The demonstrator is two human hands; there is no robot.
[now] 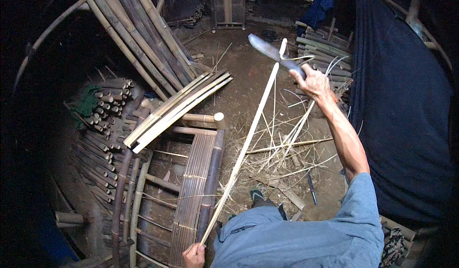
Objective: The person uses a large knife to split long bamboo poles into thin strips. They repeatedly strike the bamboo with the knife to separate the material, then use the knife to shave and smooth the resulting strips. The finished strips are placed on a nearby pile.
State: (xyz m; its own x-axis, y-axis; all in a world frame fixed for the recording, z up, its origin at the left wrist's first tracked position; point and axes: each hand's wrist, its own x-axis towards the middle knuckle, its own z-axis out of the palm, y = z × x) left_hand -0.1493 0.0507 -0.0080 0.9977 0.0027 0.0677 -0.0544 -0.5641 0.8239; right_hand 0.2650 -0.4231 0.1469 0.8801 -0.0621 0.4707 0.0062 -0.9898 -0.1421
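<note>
My left hand (193,256), low in the head view, is closed around the near end of a long pale bamboo strip (248,139). The strip slants away from me up to the right. My right hand (314,83) is stretched out far ahead, wrapped round the handle of a large knife (264,48). Its blade points up to the left, smeared by motion, and lies just beyond the strip's far tip. A thin pale curl of bamboo (283,48) hangs by the blade; whether it is joined to the strip I cannot tell.
Bamboo shavings (282,153) litter the dirt floor. A bamboo bench (192,182) stands to my left, with split bamboo lengths (179,108) across its far end. Bamboo poles (138,34) lean behind. A dark cloth (401,115) hangs at right. A slim dark tool (311,188) lies on the floor.
</note>
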